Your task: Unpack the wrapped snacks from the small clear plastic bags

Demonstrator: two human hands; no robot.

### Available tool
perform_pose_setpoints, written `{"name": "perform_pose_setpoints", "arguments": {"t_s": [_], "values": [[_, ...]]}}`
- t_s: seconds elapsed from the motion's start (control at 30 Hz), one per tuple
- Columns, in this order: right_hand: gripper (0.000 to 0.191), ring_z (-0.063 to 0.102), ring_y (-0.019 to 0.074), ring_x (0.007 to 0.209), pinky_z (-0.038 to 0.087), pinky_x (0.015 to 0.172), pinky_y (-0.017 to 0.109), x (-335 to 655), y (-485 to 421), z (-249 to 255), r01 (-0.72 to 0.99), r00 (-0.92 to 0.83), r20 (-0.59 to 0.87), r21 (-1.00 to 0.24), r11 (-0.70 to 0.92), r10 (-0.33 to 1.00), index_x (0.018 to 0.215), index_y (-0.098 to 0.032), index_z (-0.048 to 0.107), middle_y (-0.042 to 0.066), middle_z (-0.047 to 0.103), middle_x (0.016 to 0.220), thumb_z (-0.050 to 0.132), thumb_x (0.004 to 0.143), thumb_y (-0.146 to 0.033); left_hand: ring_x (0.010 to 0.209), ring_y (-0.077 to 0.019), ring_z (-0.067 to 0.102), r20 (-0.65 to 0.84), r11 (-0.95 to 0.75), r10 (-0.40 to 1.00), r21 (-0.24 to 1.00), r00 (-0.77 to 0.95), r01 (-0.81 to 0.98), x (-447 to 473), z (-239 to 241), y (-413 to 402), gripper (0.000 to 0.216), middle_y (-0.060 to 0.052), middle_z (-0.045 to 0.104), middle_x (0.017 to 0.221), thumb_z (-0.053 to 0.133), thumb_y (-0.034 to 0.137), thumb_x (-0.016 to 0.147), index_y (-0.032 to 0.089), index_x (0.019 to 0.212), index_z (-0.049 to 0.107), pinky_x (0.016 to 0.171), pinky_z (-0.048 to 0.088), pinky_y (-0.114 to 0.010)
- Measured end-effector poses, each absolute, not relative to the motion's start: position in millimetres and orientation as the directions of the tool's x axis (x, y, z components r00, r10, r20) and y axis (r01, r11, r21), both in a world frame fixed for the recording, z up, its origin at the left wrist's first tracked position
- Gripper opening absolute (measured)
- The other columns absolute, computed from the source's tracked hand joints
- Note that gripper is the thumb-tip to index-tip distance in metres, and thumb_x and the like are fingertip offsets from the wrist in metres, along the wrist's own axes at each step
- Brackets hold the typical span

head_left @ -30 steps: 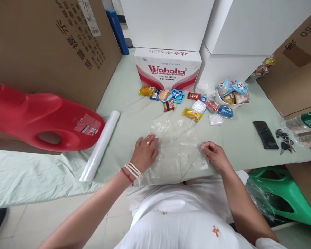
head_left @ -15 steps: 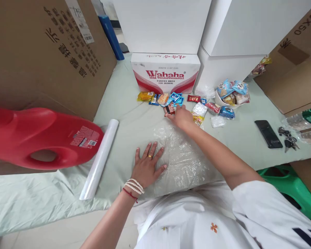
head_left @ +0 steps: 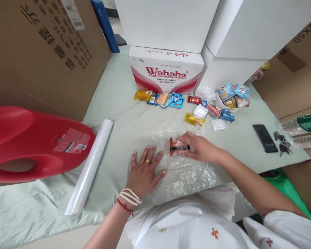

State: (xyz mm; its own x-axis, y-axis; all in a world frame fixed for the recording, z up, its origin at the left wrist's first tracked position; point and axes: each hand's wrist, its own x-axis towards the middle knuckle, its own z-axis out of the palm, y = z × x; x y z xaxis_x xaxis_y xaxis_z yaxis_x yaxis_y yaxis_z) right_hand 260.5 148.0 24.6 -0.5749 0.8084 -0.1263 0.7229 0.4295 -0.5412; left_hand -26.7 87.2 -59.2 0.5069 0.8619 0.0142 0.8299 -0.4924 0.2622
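Clear, crinkled plastic film (head_left: 189,173) lies near, at the middle. At its left, on my feed, I see the left hand (head_left: 143,174) splayed flat; the right hand (head_left: 199,147) grips the small brown-and-orange wrapped snack (head_left: 174,147), since brought nearer, over the film.

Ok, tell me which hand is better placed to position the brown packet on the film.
Probably the right hand: it holds the brown packet over the clear film, while the left hand lies spread flat.

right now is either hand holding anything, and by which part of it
The right hand holds a brown snack packet by its right end; the left hand lies spread, holding nothing.
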Motion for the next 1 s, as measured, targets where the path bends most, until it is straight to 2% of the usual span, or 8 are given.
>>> {"name": "perform_pose_setpoints", "arguments": {"t_s": [0.17,0.27,0.33,0.4,0.57,0.73,0.83,1.0], "values": [[0.066,0.07,0.0237,0.098,0.053,0.081,0.031,262.0,111.6,4.9,0.727,-0.627,-0.272,-0.541,0.423,0.73,0.147,-0.028,0.056,0.01,0.062,0.133,0.077,0.084,-0.028,0.155,-0.0391,0.031,0.026,-0.498,0.86,0.26,0.51,0.827,-27.8,-61.2,87.9,0.067,-0.01,0.029,0.17,0.051,0.056,0.097,0.03,0.158,0.043,0.124,0.006,-0.071],[0.051,0.069,0.0256,0.106,0.052,0.09,0.033,268.7,156.4,14.0,0.744,-0.568,-0.207,-0.544,0.389,0.796,0.141,-0.027,0.062,0.009,0.067,0.132,0.07,0.092,-0.04,0.155,-0.0389,0.031,0.017,-0.5,0.858,0.258,0.514,0.827,-28.5,-61.9,88.1,0.068,-0.01,0.028,0.17,0.05,0.057,0.097,0.031,0.159,0.041,0.124,0.005,-0.071],[0.034,0.068,0.0262,0.106,0.05,0.092,0.034,281.4,210.0,23.1,0.874,-0.328,-0.119,-0.416,0.253,0.937,0.128,-0.023,0.071,0.01,0.072,0.122,0.056,0.099,-0.034,0.155,-0.0391,0.031,0.016,-0.5,0.858,0.26,0.514,0.826,-29.1,-62.3,88.0,0.068,-0.01,0.028,0.17,0.05,0.058,0.097,0.031,0.159,0.041,0.124,0.005,-0.071],[0.035,0.066,0.028,0.107,0.048,0.09,0.034,297.6,268.7,27.0,0.979,-0.079,-0.036,-0.192,0.071,0.996,0.127,-0.018,0.071,0.014,0.07,0.124,0.053,0.098,-0.027,0.155,-0.039,0.031,0.019,-0.502,0.857,0.261,0.515,0.825,-29.6,-62.7,87.9,0.068,-0.009,0.029,0.17,0.05,0.058,0.097,0.031,0.159,0.042,0.124,0.005,-0.071],[0.048,0.064,0.0303,0.109,0.045,0.086,0.033,325.7,366.9,13.9,0.991,0.109,-0.259,0.109,-0.083,0.96,0.132,-0.008,0.067,0.022,0.065,0.129,0.071,0.087,-0.022,0.154,-0.0384,0.032,0.015,-0.499,0.859,0.249,0.511,0.83,-29.7,-61.6,88.1,0.067,-0.009,0.031,0.169,0.051,0.058,0.097,0.031,0.157,0.045,0.125,0.005,-0.069],[0.032,0.065,0.0308,0.104,0.045,0.084,0.035,328.5,370.6,17.6,0.99,0.144,-0.121,0.021,-0.142,0.982,0.121,-0.014,0.074,0.019,0.071,0.117,0.057,0.095,-0.022,0.154,-0.0377,0.033,0.011,-0.497,0.859,0.252,0.511,0.83,-29.5,-59.7,88.0,0.066,-0.009,0.031,0.17,0.052,0.057,0.097,0.031,0.157,0.045,0.125,0.005,-0.067],[0.037,0.064,0.0308,0.107,0.045,0.088,0.037,323.4,330.7,34.3,0.996,0.023,0.044,-0.083,-0.019,0.999,0.123,-0.017,0.074,0.017,0.072,0.117,0.046,0.101,-0.027,0.154,-0.0379,0.033,0.01,-0.496,0.86,0.258,0.511,0.829,-29.6,-60.0,88.0,0.066,-0.009,0.03,0.17,0.05,0.058,0.097,0.03,0.157,0.045,0.125,0.006,-0.068],[0.036,0.065,0.0252,0.097,0.046,0.085,0.034,308.9,216.2,44.8,0.855,-0.118,0.236,-0.47,0.22,0.965,0.109,-0.018,0.077,0.01,0.073,0.1,0.048,0.099,-0.037,0.154,-0.0384,0.033,0.017,-0.497,0.86,0.256,0.51,0.829,-29.6,-61.3,88.4,0.064,-0.009,0.031,0.17,0.048,0.058,0.098,0.03,0.156,0.046,0.124,0.009,-0.069]]}}
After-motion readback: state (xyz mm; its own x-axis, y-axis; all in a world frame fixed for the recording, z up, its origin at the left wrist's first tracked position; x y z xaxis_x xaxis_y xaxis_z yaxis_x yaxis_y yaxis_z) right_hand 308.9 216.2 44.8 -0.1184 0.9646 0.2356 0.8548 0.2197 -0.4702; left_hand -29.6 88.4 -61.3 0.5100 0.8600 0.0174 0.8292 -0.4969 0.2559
